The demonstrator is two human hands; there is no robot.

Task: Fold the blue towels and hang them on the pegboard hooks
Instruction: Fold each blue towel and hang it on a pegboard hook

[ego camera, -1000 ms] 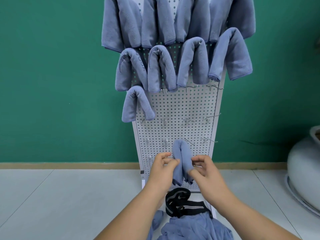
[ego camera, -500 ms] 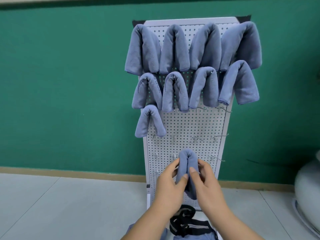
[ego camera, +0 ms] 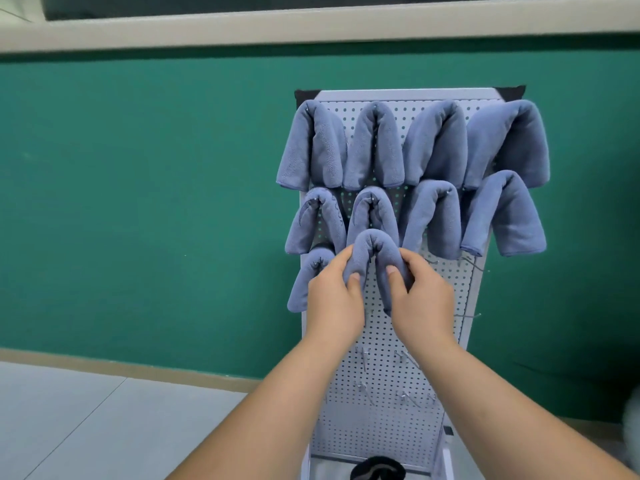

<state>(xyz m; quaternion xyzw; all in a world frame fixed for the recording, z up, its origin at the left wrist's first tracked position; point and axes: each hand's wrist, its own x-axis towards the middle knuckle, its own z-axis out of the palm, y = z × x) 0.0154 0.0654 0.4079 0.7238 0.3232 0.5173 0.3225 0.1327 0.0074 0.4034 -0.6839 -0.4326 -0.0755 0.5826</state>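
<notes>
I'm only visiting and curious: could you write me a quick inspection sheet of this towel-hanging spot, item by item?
Surface: white pegboard stands upright against the wall; bare hooks on its lower part.
Job's things: nine hung towels, four in the top row, four in the second, one at the left of the third; the held towel is at the third row, and whether it is hooked cannot be told.
Clutter: dark strap-like item at the pegboard's foot, partly cut off.
Grippers: left hand and right hand each pinch one side of the held towel.
Cables: nothing seen.
Surroundings: green wall, pale floor, blurred pale object at the right edge.
</notes>
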